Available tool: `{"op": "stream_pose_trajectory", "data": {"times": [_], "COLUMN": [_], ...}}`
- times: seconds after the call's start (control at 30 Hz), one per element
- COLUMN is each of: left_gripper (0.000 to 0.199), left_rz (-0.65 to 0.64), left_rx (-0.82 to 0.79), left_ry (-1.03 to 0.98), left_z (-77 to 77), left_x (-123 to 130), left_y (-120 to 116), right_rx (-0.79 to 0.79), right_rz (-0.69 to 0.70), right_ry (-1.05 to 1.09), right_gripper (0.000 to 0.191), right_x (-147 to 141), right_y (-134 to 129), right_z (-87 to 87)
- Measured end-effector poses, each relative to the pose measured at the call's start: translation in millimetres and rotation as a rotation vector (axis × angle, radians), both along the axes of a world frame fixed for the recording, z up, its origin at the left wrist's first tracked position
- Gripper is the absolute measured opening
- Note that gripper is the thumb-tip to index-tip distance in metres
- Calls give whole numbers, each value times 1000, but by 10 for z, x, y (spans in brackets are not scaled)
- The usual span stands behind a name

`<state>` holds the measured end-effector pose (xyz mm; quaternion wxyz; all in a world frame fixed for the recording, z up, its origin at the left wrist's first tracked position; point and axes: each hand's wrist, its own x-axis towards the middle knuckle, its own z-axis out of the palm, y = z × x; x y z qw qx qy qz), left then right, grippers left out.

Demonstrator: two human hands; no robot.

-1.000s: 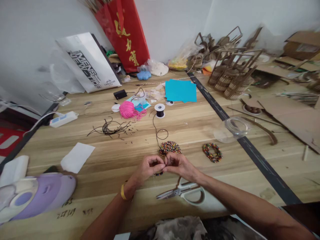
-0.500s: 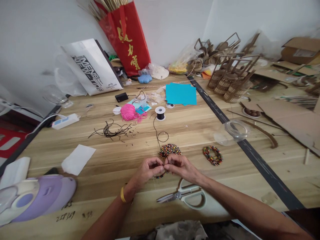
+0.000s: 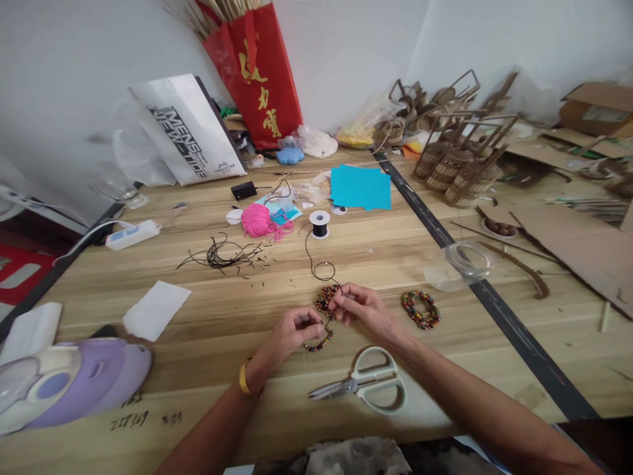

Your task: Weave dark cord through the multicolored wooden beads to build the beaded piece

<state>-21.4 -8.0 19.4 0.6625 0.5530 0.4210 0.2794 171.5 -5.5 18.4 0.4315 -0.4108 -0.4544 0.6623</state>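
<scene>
Pinching firmly here, the left hand [image 3: 298, 330] has thumb and forefinger together on the black cord [image 3: 330, 321], right beside a short, curved strand of coloured beads [image 3: 319, 346]! That strand sits just under the left fingertips, on the wearer's side; whether it rests on the table [image 3: 267, 290] or hangs clear, I cannot tell. Over to the right hand [image 3: 363, 307], a touch farther from the wearer: thumb and fingers are closed on the cord too, and the line spans the narrow gap between both hands. Just past those right fingertips, a heap of beads [image 3: 324, 300] peeks out, partly hidden. Beyond it, cord curls across the wood to the white spool [image 3: 320, 227], well apart from either hand. On the near side lie the scissors [image 3: 357, 384], blades pointing left, while beaded loops [image 3: 420, 310] rest off to the right.
</scene>
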Motion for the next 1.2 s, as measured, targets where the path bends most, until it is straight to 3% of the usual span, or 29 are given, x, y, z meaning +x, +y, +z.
{"op": "stream_pose_trajectory", "data": {"times": [0.17, 0.33, 0.57, 0.93, 1.03, 1.13, 1.2], "left_gripper": [27, 29, 27, 28, 28, 28, 29], "left_rz": [0, 1, -7, 0, -5, -19, -22], "left_rx": [-6, -16, 21, -13, -17, -21, -26], "left_ry": [-10, -28, -24, -19, -22, -13, -3], "left_z": [-9, -50, -53, 34, 43, 46, 53], "left_x": [1, -14, -33, 40, 76, 110, 128], "left_y": [8, 33, 34, -17, -42, -64, -70], "right_rx": [-172, -208, -229, -24, 144, 393, 507], "right_rz": [-39, -120, -221, -229, -235, -364, -341], "right_ry": [172, 276, 276, -250, -516, -913, -987], "right_gripper": [27, 26, 27, 37, 32, 29, 19], "right_x": [-15, 50, 322, 705, 754, 730, 638], "right_y": [197, 360, 278, 44, 2, -109, -211], "right_z": [-26, -69, -109, -192, -172, -55, 55]}}
